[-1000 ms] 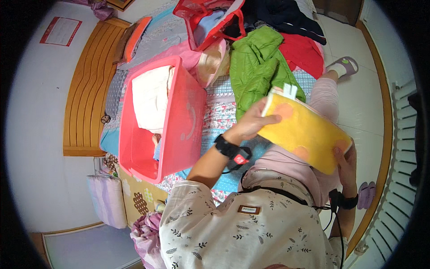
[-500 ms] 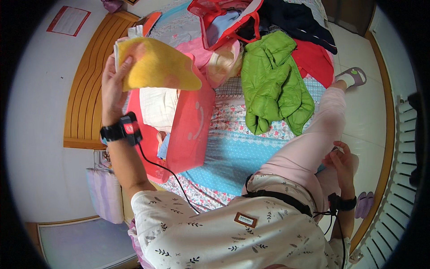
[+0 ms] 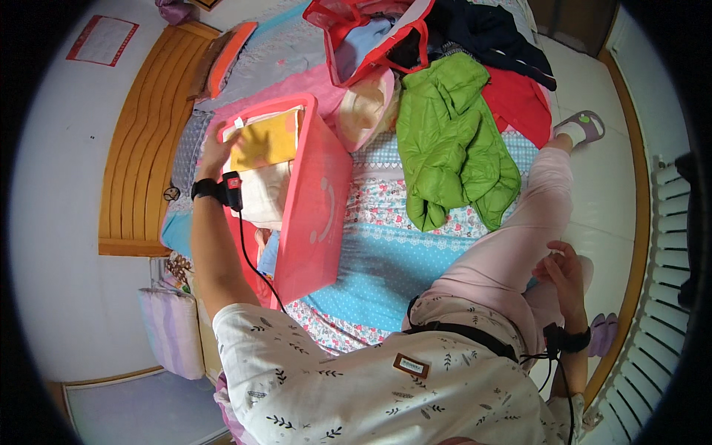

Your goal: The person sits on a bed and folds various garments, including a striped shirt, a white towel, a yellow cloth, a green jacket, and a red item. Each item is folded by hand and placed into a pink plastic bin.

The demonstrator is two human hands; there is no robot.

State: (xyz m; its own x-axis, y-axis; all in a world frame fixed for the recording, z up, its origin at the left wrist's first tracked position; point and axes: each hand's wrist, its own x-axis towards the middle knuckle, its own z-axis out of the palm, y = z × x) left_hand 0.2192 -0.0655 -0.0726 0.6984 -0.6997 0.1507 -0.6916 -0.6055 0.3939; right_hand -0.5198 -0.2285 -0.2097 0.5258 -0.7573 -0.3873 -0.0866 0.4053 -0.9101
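A yellow cloth [image 3: 268, 144] with paler patches lies in the far end of a pink plastic storage bin [image 3: 320, 200], beside folded white cloth [image 3: 261, 194]. My left hand [image 3: 216, 148] is at the bin's left rim, next to the yellow cloth, with its fingers apart and nothing gripped. Part of it is shaded, and its shadow falls on the cloth. Low on the right, beside my leg, my right hand [image 3: 564, 276] hangs with loosely bent fingers, and I see nothing in it. Both wrists wear black straps with cables.
A green puffer jacket [image 3: 456, 141] lies on the bed right of the bin. Behind it are a red mesh-sided bag [image 3: 334, 37], dark clothing [image 3: 482, 37] and a red garment [image 3: 515, 96]. A white radiator [image 3: 660, 297] lines the right wall. A cable runs from my left wrist across the bin.
The yellow cloth has gone from being held up over the bin to lying inside it, and my left hand has let go. My right hand has barely moved.
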